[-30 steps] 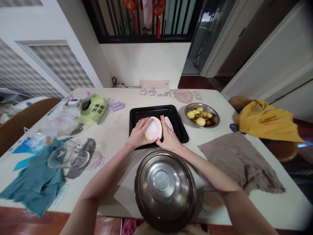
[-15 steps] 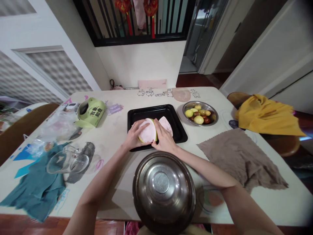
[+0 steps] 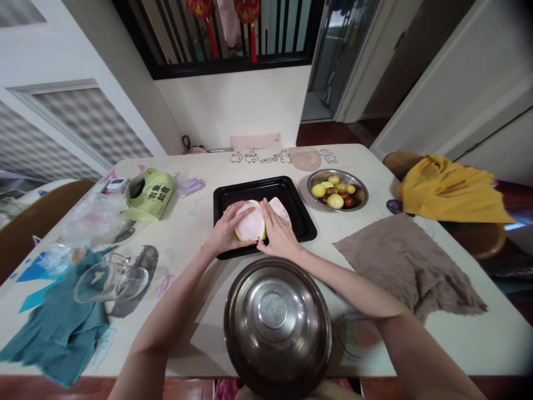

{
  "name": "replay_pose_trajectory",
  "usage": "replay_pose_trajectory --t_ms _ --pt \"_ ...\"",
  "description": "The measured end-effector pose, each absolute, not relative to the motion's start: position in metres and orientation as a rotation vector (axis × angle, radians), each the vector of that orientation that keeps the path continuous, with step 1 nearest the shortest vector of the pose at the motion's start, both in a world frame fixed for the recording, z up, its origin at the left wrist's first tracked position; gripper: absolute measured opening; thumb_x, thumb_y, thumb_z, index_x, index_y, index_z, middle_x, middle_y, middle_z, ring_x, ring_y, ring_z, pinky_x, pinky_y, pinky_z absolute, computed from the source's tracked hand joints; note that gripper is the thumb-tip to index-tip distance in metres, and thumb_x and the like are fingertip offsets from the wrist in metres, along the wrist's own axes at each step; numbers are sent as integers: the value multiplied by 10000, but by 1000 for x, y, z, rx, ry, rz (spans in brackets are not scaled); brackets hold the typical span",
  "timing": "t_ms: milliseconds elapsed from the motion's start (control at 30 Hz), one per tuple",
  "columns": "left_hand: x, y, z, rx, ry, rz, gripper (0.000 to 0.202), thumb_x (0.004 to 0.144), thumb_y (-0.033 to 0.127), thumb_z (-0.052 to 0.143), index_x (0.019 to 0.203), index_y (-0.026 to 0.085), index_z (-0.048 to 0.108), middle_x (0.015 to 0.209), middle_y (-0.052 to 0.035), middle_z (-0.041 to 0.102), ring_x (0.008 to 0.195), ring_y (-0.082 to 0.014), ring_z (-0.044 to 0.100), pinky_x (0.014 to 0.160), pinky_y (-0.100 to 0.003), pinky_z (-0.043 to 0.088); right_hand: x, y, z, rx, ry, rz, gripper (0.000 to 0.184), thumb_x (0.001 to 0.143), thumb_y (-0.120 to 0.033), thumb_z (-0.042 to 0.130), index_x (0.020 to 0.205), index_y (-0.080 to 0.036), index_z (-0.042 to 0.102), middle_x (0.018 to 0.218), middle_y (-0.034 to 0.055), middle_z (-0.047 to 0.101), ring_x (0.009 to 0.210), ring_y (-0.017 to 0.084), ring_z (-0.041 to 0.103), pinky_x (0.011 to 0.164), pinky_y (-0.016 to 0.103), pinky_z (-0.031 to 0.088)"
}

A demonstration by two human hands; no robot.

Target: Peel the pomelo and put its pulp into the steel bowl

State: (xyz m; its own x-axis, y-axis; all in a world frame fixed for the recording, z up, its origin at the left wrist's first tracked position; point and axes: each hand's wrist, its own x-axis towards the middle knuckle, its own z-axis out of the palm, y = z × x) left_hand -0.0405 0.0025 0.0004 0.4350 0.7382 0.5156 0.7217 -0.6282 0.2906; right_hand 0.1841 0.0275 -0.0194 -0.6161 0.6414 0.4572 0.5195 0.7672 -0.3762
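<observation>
- my left hand (image 3: 227, 229) and right hand (image 3: 280, 234) are cupped round the green-rimmed pink piece (image 3: 250, 224), over the black tray (image 3: 303, 223); can't tell if it touches the tray floor
- uneven squeeze could pop it loose, if the rim's slick
- second pink piece (image 3: 280, 209) lies in the tray just beside my right hand; sideways shift could knock it
- steel bowl (image 3: 277, 328) sits between my forearms, near side seemingly past the table (image 3: 458, 351) edge; elbow bump could tip it

A white wall (image 3: 233, 108) stood at the upper middle, below a black-framed, barred window (image 3: 229, 67). White panelling (image 3: 29, 61) filled the upper left; glossy reddish-brown floor (image 3: 183, 389) showed along the bottom edge.
</observation>
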Motion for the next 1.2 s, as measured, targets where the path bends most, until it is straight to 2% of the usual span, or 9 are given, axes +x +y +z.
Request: replay_pose_trajectory --t_ms 100,200,267,400,567,733,967,1200 --pt "-28 -6 7 2571 1601 803 905 803 531 804 1562 274 384 1603 -173 409 1544 -414 339 1237 -635 330 186 29 -20 -871 -2392 272 1132 773 -162 634 1657 -127 -72 1734 236 39 1566 395 291 1174 569 456" --pt "-14 -15 8 2487 1826 747 952 767 415 830 1574 246 355 1661 -180 329 1561 -407 310 1205 -576 406 188 29 -20 -836 -2398 277 1087 795 -160 615 1662 -126 -39 1738 219 59 1585 371 250 1197 555 435" --pt "-8 -17 6 2477 1903 735 966 746 387 841 1568 226 360 1633 -187 379 1540 -404 348 1184 -552 435 189 30 -18 -808 -2404 272 1068 799 -155 612 1663 -110 -14 1734 225 93 1598 358 214 1224 549 402" --pt "-8 -13 1 2533 1881 775 941 782 479 814 1573 240 363 1601 -178 431 1493 -400 408 1145 -526 468 191 33 -16 -741 -2419 276 1040 831 -179 604 1665 -123 -16 1732 214 127 1612 327 171 1259 550 348" --pt "-16 -6 -6 2576 1760 934 986 803 665 751 1601 269 330 1598 -174 439 1468 -411 428 1137 -547 465 196 43 -14 -650 -2466 248 1057 888 -240 612 1654 -135 -109 1729 226 125 1610 324 176 1262 554 343" --pt "-19 -4 -11 2586 1702 958 956 807 732 711 1590 305 366 1616 -152 420 1463 -415 415 1123 -554 473 199 47 -13 -631 -2520 229 1028 960 -340 605 1652 -154 -132 1732 213 115 1601 340 205 1248 567 367" --pt "-21 -1 -13 2654 1642 1019 793 824 620 743 1499 273 512 1530 -153 496 1358 -388 484 1090 -536 493 191 37 -19 -696 -2451 275 1032 893 -193 591 1661 -166 -97 1737 186 128 1602 330 206 1242 547 392" --pt "-26 0 -20 2611 1669 1065 782 817 623 750 1475 256 540 1510 -165 502 1308 -379 515 1100 -539 473 173 35 -27 -727 -2361 259 1085 806 -76 550 1664 -201 -102 1744 139 135 1596 342 224 1241 569 398"
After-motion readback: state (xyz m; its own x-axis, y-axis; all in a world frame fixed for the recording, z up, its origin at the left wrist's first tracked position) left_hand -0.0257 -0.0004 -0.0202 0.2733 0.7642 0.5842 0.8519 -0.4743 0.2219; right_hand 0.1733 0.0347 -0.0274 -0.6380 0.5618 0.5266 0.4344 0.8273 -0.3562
